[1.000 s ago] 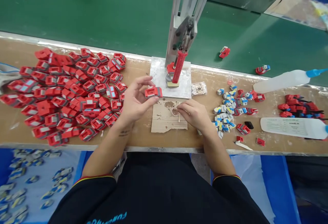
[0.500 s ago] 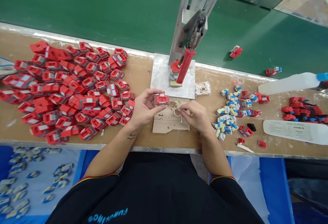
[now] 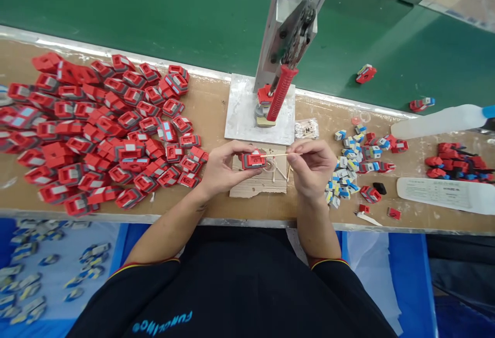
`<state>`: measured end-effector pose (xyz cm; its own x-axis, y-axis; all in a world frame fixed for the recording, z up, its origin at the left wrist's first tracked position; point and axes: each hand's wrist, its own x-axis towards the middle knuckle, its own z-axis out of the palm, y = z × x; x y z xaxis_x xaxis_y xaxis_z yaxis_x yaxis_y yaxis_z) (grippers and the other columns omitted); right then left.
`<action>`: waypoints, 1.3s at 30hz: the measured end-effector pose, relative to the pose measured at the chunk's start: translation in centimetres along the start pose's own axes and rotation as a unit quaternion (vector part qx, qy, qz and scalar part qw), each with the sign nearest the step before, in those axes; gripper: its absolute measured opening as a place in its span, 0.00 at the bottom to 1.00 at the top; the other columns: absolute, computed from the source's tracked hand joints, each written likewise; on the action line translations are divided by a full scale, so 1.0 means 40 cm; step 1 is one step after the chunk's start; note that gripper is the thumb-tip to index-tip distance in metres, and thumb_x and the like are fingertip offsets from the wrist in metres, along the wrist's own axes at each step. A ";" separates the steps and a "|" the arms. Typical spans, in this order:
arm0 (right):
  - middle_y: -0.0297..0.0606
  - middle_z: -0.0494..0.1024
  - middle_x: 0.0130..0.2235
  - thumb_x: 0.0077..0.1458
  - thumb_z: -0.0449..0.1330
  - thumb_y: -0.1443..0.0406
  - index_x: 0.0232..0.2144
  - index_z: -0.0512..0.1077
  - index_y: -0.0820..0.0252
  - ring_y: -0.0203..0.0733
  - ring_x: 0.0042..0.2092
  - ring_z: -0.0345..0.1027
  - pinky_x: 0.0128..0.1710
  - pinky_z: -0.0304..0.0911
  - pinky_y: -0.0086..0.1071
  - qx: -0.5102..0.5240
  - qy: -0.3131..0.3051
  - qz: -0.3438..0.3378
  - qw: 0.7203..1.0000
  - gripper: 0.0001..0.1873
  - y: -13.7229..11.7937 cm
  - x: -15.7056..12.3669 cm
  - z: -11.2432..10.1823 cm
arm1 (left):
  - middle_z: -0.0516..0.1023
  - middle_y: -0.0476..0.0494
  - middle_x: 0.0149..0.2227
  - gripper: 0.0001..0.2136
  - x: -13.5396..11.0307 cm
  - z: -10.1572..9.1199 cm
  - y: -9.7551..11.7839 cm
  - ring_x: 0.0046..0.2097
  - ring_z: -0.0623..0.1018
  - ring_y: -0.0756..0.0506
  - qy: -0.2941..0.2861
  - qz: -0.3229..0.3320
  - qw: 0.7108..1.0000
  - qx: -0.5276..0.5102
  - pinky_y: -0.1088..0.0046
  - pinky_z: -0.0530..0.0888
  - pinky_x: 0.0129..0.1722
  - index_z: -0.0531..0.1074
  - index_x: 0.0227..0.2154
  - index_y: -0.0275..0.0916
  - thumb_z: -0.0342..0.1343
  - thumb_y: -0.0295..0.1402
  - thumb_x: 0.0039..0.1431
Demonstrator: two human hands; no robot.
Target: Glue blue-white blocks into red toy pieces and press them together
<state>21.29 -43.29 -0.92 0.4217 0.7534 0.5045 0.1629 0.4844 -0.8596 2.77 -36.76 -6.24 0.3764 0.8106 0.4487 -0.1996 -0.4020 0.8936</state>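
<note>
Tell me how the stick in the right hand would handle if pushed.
The stick is thin, so probably very light. It runs straight from the right hand to the red piece, so seems stiff. Its slimness means it might snap under a hard push.

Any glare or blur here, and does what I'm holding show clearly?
Head view: light streaks the green surface and glints off the metal strip; head view: the lower bottle label is too soft to read; head view: the red piece and thin stick you hold stand out.
</note>
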 end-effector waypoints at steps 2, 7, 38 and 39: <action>0.28 0.80 0.30 0.60 0.76 0.57 0.33 0.76 0.52 0.34 0.29 0.75 0.29 0.70 0.30 0.010 -0.008 0.004 1.000 0.13 0.006 -0.008 0.010 | 0.89 0.41 0.40 0.19 -0.001 0.001 0.006 0.40 0.87 0.44 -0.011 -0.013 1.000 0.008 0.69 0.83 0.41 0.85 0.44 0.40 0.79 0.43 0.54; 0.29 0.79 0.29 0.62 0.73 0.53 0.32 0.74 0.52 0.35 0.29 0.75 0.28 0.70 0.31 -0.023 -0.029 0.014 0.999 0.15 0.011 -0.018 0.012 | 0.88 0.40 0.39 0.19 -0.003 0.003 0.011 0.38 0.85 0.44 -0.015 -0.021 1.000 0.011 0.68 0.81 0.39 0.85 0.44 0.40 0.78 0.44 0.55; 0.33 0.80 0.30 0.65 0.71 0.56 0.34 0.75 0.50 0.40 0.29 0.74 0.29 0.68 0.38 -0.123 -0.028 -0.036 0.991 0.10 0.000 -0.019 -0.007 | 0.88 0.42 0.39 0.16 0.002 -0.002 0.020 0.37 0.85 0.45 0.013 0.003 0.999 0.049 0.68 0.81 0.37 0.85 0.42 0.42 0.78 0.43 0.55; 0.33 0.80 0.30 0.65 0.71 0.56 0.34 0.75 0.50 0.41 0.29 0.74 0.29 0.69 0.38 -0.124 -0.029 -0.037 0.991 0.10 -0.001 -0.018 -0.008 | 0.88 0.41 0.39 0.16 0.002 -0.003 0.019 0.37 0.86 0.44 0.013 0.003 0.999 0.053 0.68 0.81 0.37 0.84 0.42 0.42 0.78 0.43 0.55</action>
<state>21.25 -43.99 -1.28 0.3505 0.7475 0.5642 0.4084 0.4202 -0.8104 2.53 -36.96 -5.53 0.3522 0.8175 0.4556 -0.1056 -0.4490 0.8873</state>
